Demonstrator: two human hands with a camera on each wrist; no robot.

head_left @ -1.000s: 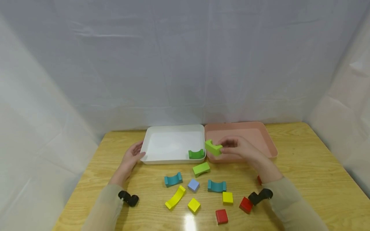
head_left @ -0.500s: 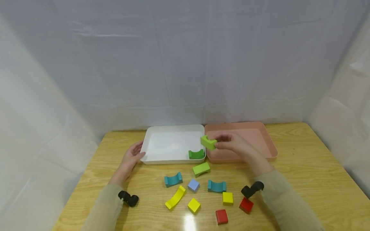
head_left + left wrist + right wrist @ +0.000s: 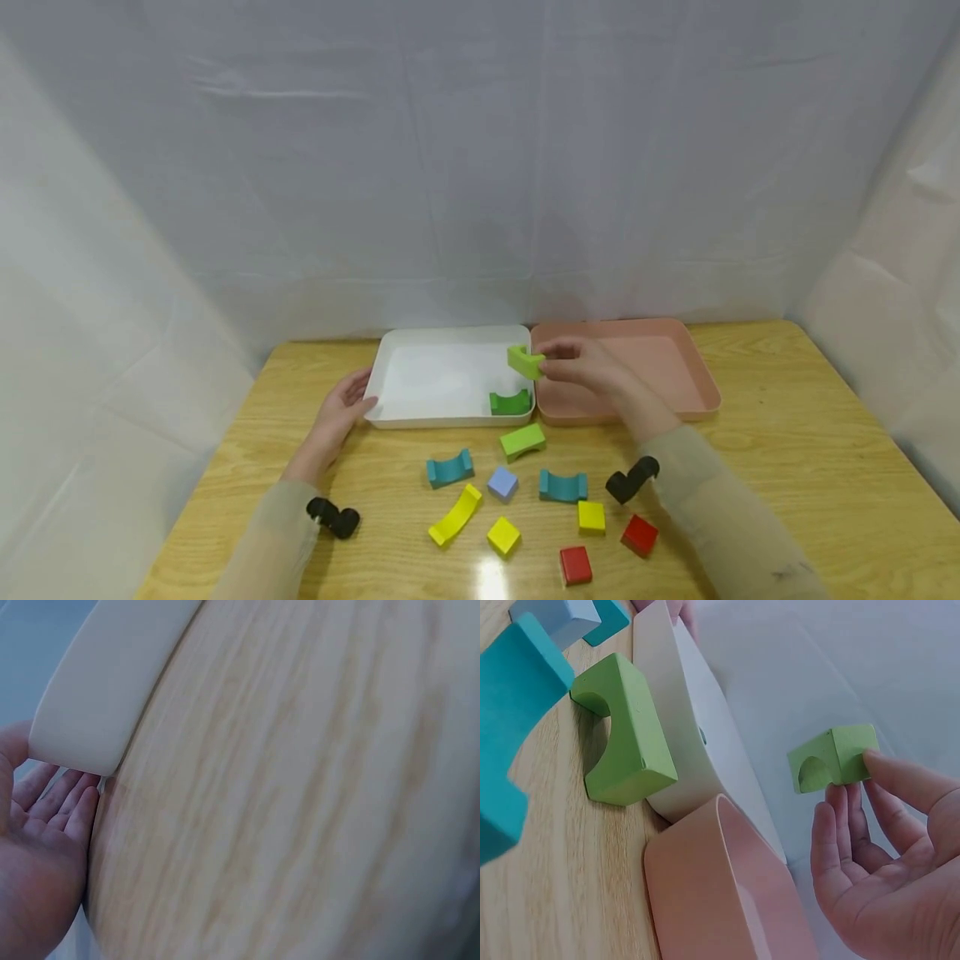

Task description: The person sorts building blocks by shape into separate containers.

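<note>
My right hand [image 3: 588, 367] pinches a light green arch block [image 3: 525, 362] between thumb and fingers, raised above the right edge of the white tray [image 3: 435, 421]. The right wrist view shows the light green arch block [image 3: 836, 757] at the fingertips. At the tray's left front corner, my left hand [image 3: 341, 408] holds the rim, its thumb at the edge. In the left wrist view the left hand [image 3: 41, 855] has its fingers partly hidden by the tray wall [image 3: 105, 690]. A darker green arch block [image 3: 510, 403] lies inside the tray's right front corner.
Beside the white tray stands a pink tray [image 3: 697, 375]. In front lie a second light green arch block [image 3: 522, 440], teal arch blocks [image 3: 450, 469], a blue-violet cube [image 3: 502, 483], a yellow curved block [image 3: 456, 515], yellow cubes [image 3: 504, 536] and red cubes [image 3: 576, 566].
My right hand has carried the light green arch block leftward and slightly up, from over the pink tray's edge to over the white tray. The left hand has stayed put.
</note>
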